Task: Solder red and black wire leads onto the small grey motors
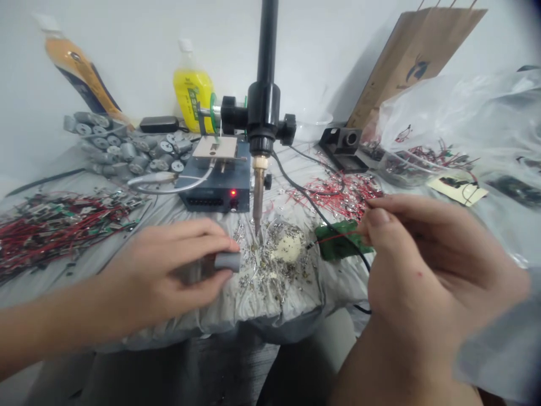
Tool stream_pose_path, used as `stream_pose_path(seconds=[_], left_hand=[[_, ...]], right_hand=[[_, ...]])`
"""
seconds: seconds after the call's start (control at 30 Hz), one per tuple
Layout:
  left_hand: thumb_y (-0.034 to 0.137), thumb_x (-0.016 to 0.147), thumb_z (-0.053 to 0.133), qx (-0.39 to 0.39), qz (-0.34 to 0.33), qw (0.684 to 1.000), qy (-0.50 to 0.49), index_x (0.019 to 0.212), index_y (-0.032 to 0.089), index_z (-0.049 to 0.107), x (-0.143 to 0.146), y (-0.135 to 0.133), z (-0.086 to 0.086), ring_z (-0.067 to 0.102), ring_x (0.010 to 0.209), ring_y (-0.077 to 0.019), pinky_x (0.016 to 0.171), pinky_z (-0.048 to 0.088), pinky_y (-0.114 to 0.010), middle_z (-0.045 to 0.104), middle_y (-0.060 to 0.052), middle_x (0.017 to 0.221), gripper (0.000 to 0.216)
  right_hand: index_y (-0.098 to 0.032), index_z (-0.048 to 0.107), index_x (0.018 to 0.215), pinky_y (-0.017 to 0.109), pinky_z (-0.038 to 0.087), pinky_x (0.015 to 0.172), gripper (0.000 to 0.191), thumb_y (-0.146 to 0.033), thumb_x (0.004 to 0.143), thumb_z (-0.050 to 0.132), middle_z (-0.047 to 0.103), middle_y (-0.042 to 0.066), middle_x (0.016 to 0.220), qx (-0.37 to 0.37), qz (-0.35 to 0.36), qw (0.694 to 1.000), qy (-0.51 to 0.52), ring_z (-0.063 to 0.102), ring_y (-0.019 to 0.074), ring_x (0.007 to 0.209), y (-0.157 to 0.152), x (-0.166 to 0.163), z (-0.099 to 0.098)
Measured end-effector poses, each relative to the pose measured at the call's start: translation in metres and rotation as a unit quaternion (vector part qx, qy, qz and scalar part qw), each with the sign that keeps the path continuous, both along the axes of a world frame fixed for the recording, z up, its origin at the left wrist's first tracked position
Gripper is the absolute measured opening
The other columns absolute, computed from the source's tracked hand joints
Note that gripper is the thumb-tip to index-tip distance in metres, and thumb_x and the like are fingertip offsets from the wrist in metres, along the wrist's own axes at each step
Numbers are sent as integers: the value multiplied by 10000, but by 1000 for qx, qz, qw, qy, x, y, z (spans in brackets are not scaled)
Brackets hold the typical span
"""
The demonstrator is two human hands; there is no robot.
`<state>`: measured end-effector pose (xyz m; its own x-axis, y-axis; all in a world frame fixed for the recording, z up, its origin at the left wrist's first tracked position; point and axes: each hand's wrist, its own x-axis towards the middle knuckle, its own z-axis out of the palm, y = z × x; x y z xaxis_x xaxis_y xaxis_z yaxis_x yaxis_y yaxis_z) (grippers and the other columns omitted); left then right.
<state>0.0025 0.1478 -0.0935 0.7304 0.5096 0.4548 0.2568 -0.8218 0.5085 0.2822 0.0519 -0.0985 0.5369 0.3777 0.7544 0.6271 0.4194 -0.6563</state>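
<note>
My left hand [169, 270] is closed round a small grey cylindrical motor [227, 261], holding it on its side just left of the tip of a soldering iron [257, 197]. The iron hangs point-down from a black stand [264, 107]. My right hand [418, 254] pinches a thin red wire [336, 237] whose free end points left toward the iron's tip. Under the tip lies a heap of solder scraps [274, 265] with a pale lump in it. A green sponge [338, 242] sits just behind the wire.
A blue control box [211, 189] with a red light stands behind the iron. Grey motors [122, 146] are heaped at back left, red-wired parts [54, 225] at left, red wires [338, 194] at centre right. Two bottles, a paper bag [406, 62] and plastic bags [465, 129] line the back.
</note>
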Motion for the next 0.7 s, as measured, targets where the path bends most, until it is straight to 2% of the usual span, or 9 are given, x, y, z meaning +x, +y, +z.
stream_pose_path(seconds=[0.07,0.1,0.17,0.23,0.3,0.37,0.47,0.6,0.7], left_hand=[[264,966,843,-136,16,990,-35,1170,321,879,2,-2,3,821,817,-191,697,685,-234,843,-43,1114,215],[303,979,846,-230,23,972,-48,1146,319,882,4,-2,4,827,799,-193,689,702,-241,838,-44,1124,172],[392,978,879,-408,34,911,-47,1132,302,881,8,0,4,845,771,-210,712,741,-266,851,-44,1070,179],[445,956,920,-500,46,864,-31,1159,280,872,15,3,4,853,763,-216,766,757,-271,856,-33,925,266],[454,916,971,-523,65,849,-34,1166,262,867,23,7,2,857,780,-208,791,754,-249,845,-24,838,332],[436,865,1021,-541,84,834,-72,1132,245,869,30,10,0,863,826,-202,817,758,-249,849,-28,876,362],[369,808,1068,-567,93,809,-125,1068,233,876,36,9,-1,870,875,-193,846,760,-249,856,-32,966,351],[328,826,1061,-589,66,793,-139,1099,264,887,33,6,1,895,919,-197,805,741,-187,898,-36,1004,330],[320,859,1042,-578,54,801,-147,1132,279,892,29,6,2,904,937,-200,792,731,-159,916,-35,999,314]], right_hand=[[-244,884,1026,260,561,658,103,-175,963,841,805,0,881,-18,25,1000,-2,698,112,731,3,3,-5],[-249,881,1066,245,585,672,132,-172,970,832,803,-4,884,-33,46,998,6,707,107,729,4,5,-7],[-259,864,1172,221,613,684,229,-161,969,829,795,-17,870,-56,95,994,28,736,105,734,6,7,-11],[-262,855,1194,204,619,678,251,-157,969,827,805,-19,881,-71,130,989,28,757,104,743,7,8,-14],[-251,870,1102,193,615,668,166,-160,973,817,823,-8,907,-80,134,988,4,759,101,749,9,9,-16],[-231,873,994,184,603,657,110,-150,965,804,821,-1,900,-80,121,989,-19,735,93,737,12,8,-18],[-213,852,931,167,551,606,113,-121,939,787,781,-10,839,-78,114,990,-21,672,79,687,13,5,-19],[-215,815,898,141,475,560,151,-70,917,776,725,-44,772,-94,142,984,-55,586,46,621,12,-1,-17],[-227,804,926,139,459,562,168,-62,928,772,715,-58,773,-100,172,976,-83,583,37,621,9,-7,-16]])
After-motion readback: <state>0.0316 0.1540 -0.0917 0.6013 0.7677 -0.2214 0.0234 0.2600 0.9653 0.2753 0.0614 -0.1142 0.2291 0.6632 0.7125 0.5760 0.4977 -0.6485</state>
